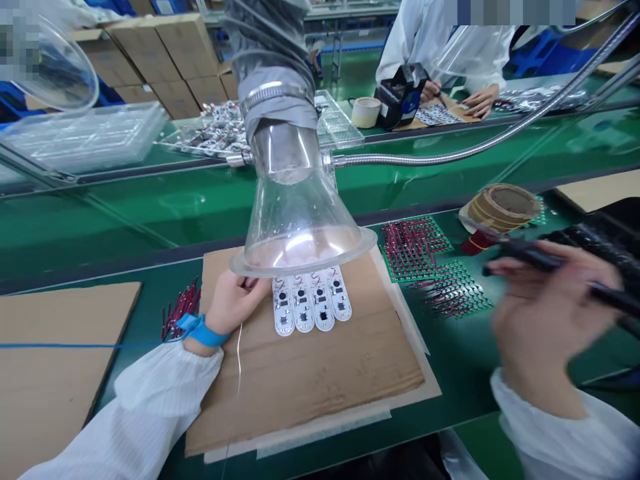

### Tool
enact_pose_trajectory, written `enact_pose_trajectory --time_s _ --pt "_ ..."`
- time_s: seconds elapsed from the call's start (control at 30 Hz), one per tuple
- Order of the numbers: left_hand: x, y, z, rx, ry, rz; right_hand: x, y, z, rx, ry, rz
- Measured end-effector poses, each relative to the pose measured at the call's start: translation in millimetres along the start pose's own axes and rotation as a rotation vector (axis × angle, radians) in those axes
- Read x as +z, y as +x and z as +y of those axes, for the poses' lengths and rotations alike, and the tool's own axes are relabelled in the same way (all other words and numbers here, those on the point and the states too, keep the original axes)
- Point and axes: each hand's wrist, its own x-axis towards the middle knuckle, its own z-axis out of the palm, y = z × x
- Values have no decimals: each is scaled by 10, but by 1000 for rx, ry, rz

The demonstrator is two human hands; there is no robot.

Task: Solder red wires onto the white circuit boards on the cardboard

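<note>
Four white circuit boards lie side by side, slightly fanned, on a cardboard sheet, just under the rim of a clear fume hood. Left hand sits just beside the leftmost board, fingers curled toward it; whether they pinch anything cannot be told. Blue wrist strap on that wrist. Right hand, blurred, clenched round a black soldering iron, raised to the right of the cardboard. Near it, two green panels of red-wired parts lie on the green bench mat, a coiled brown tape roll beyond. Loose red wires beside a second cardboard sheet. Farther off, on another green bench: stacked clear trays, a pale tape roll, a co-worker's hands; brown cartons behind.
</note>
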Motion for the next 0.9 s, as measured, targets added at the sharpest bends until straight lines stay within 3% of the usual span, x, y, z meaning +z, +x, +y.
enact_pose_trajectory --time_s 0.1,0.2,0.43,0.9 --pt "5 -19 -17 2 4 2 358 -206 5 125 166 -140" --pt "-1 -23 -27 26 9 -8 566 -410 56 132 83 -243" --pt "-23 -1 -35 32 -29 -56 465 -650 259 149 117 -366" --pt "2 27 -14 10 -17 -91 488 -612 229 98 -21 -441"
